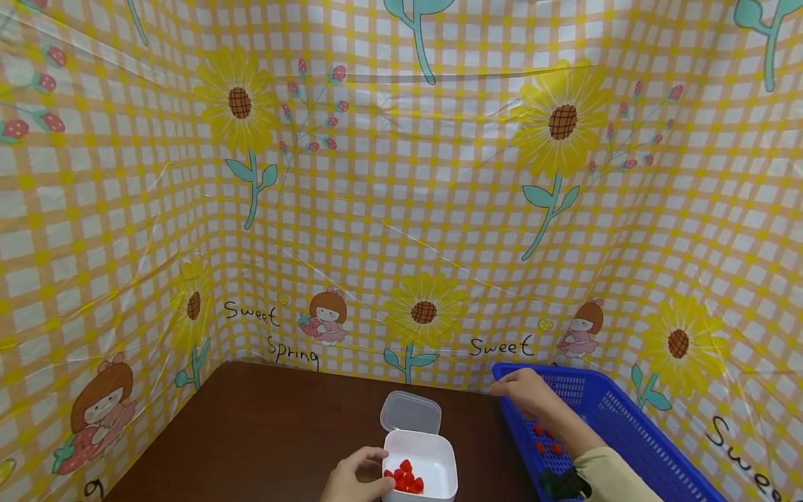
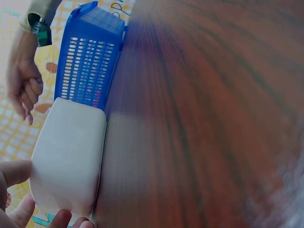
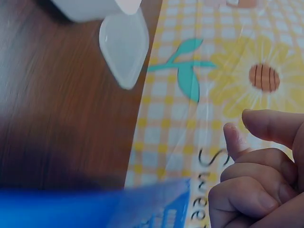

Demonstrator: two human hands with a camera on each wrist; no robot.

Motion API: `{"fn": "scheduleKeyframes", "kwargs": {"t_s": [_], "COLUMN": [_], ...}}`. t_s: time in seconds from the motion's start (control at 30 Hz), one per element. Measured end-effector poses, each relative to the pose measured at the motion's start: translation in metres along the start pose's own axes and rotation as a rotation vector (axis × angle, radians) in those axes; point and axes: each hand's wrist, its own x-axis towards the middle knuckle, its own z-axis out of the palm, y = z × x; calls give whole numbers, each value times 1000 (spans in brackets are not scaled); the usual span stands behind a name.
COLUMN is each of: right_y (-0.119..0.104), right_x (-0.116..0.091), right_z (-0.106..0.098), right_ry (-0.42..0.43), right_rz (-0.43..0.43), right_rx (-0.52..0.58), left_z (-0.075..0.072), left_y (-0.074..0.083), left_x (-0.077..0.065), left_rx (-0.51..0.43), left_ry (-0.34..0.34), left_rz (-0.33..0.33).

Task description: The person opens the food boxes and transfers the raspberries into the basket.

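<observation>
My left hand (image 1: 357,475) holds a white square container (image 1: 442,464) at its left side, thumb and fingers round its near corner. In the left wrist view, fingertips (image 2: 61,219) lie along the outer wall of the box. Several small red berry-like pieces (image 1: 408,480) are heaped in the container's near left part. My right hand (image 1: 530,392) is over the left rim of a blue basket (image 1: 590,390). Its thumb and index finger stand a little apart, the other fingers loosely curled, with nothing showing between them in the right wrist view. More red pieces (image 1: 555,449) lie in the basket.
A translucent lid (image 1: 410,413) lies right behind the container on the dark brown table (image 1: 276,432). The basket's raised walls stand along the right side. A checked sunflower cloth (image 1: 401,209) hangs behind the table and along both sides.
</observation>
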Motion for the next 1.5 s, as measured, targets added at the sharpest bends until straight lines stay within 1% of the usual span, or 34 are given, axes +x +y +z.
{"fn": "scheduleKeyframes", "kwargs": {"t_s": [0.23,0.4,0.5,0.67,0.93,1.07,1.3,1.5], "right_y": [-20,-28,-29,-30,-33,-33,-29,-26], "right_x": [-9,-13,-14,-17,-20,-21,-22,-25], "right_z": [24,40,51,68,87,94,109,121], "right_ry": [-54,-100,-127,-162,-205,-239,-295,-328], "right_rz": [4,-9,-13,-10,-12,-14,13,8], "right_rx": [38,70,76,64,56,62,88,107], "left_z": [-1,-2,-2,-2,-2,-2,-1,0], "left_y": [0,-1,-1,1,0,-1,-4,-6], "left_x": [-1,-3,-3,-2,0,0,0,0], "left_rx": [-7,-11,-12,-15,-8,-6,-7,-3], "left_ry": [-6,-9,-8,1,2,-1,-2,-7], "left_rz": [27,49,47,21,-2,1,26,36]}}
